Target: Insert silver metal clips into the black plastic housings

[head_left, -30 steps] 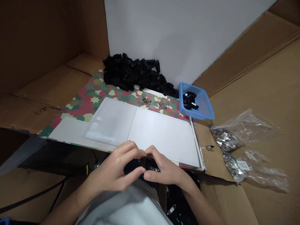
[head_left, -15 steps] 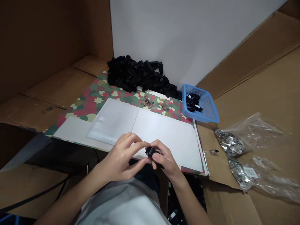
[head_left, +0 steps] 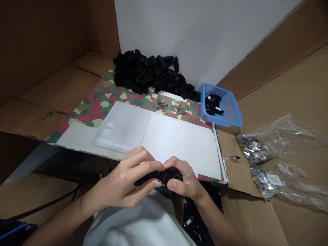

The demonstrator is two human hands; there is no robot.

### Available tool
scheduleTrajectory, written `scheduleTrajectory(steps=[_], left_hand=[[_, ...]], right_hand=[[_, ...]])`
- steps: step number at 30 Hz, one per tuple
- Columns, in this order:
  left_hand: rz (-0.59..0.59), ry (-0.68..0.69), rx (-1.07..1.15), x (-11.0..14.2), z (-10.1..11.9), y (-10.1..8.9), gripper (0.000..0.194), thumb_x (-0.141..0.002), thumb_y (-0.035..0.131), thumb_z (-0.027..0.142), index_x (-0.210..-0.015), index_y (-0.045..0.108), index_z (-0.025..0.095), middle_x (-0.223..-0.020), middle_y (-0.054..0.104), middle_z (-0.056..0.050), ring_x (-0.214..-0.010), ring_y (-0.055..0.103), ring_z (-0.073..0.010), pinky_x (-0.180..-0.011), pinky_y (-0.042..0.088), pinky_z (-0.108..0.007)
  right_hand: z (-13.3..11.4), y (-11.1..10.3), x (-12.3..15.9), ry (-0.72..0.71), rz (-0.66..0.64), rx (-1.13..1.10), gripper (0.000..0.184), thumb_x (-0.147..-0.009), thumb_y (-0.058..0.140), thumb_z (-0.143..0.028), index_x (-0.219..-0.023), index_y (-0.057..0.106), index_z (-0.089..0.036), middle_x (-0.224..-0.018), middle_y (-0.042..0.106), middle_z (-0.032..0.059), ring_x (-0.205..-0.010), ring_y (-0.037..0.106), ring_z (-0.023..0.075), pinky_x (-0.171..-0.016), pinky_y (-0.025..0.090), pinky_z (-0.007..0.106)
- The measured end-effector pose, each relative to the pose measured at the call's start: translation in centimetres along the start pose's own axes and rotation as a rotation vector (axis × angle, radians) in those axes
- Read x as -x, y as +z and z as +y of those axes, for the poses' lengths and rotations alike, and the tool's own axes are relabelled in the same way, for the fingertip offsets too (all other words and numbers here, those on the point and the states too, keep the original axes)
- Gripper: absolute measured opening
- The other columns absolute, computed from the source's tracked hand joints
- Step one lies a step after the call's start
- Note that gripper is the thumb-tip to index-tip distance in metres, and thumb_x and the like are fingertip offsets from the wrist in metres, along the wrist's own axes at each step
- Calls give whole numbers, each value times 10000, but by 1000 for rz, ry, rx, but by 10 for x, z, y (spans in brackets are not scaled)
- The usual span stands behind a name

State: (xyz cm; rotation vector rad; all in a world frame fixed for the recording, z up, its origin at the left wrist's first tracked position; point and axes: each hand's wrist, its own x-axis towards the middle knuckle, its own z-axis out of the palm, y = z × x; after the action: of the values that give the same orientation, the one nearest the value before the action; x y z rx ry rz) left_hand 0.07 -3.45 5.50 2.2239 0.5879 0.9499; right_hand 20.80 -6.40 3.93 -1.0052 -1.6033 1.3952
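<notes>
A small black plastic housing [head_left: 166,176] is held over the near edge of the table, close to my body. My right hand [head_left: 183,177] wraps round it, thumb on the near side and fingers on the far side. From the left, my left hand [head_left: 138,177] pinches the end of the same part between thumb and index finger. The fingertips hide much of it, and any smaller piece between them is too small to make out. Beyond the hands lies a white sheet [head_left: 179,140] with a translucent sleeve [head_left: 123,126] on its left.
A heap of black plastic parts [head_left: 151,73] lies against the wall. Two small piles of metal bits [head_left: 161,105] sit on the camouflage-patterned cloth [head_left: 102,99]. At right are a blue basket [head_left: 232,109] holding black parts and plastic bags of metal pieces [head_left: 255,148].
Both hands and the black part have come slightly lower and nearer my body. The part has turned, and my left fingers have closed in on its end. The camera view has shifted a little.
</notes>
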Motion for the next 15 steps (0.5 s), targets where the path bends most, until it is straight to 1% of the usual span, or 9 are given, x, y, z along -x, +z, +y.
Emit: scheduleTrajectory(steps=[5, 7, 9, 12, 15], left_hand=[[-51, -4, 123, -1, 4, -7, 191, -889, 602, 180, -1079, 610, 189, -849, 597, -47, -758, 541, -165, -683, 487, -296], [-59, -1, 162, -1, 4, -8, 179, -888, 611, 187, -1067, 622, 192, -850, 605, -48, -759, 548, -165, -677, 490, -293], [-49, 5, 183, 1, 4, -8, 178, -885, 621, 189, -1062, 629, 194, -846, 608, -45, -757, 553, -161, -672, 489, -285], [-21, 5, 168, 3, 3, -5, 171, -890, 613, 185, -1061, 621, 190, -835, 607, -42, -751, 556, -155, -668, 488, -275], [1, 8, 119, 5, 2, -4, 189, -891, 618, 195, -1079, 605, 192, -841, 604, -41, -751, 561, -151, -667, 492, -266]], right_hand=[[-12, -6, 0, -109, -121, 138, 138, -803, 586, -332, -877, 563, -218, -655, 480, -46, -495, 378, 90, -492, 349, 232], [-17, -8, 0, -127, -166, 187, 122, -814, 574, -331, -861, 551, -221, -632, 452, -52, -490, 367, 91, -480, 340, 227], [-21, -9, -1, -147, -197, 237, 123, -825, 558, -341, -857, 547, -223, -629, 456, -48, -496, 376, 96, -476, 348, 225], [-25, -11, -3, -174, -198, 291, 130, -840, 546, -339, -884, 564, -218, -653, 500, -32, -507, 403, 102, -493, 377, 227], [-26, -11, -5, -169, -184, 300, 140, -844, 556, -342, -906, 576, -219, -645, 512, -36, -499, 412, 102, -507, 395, 230]])
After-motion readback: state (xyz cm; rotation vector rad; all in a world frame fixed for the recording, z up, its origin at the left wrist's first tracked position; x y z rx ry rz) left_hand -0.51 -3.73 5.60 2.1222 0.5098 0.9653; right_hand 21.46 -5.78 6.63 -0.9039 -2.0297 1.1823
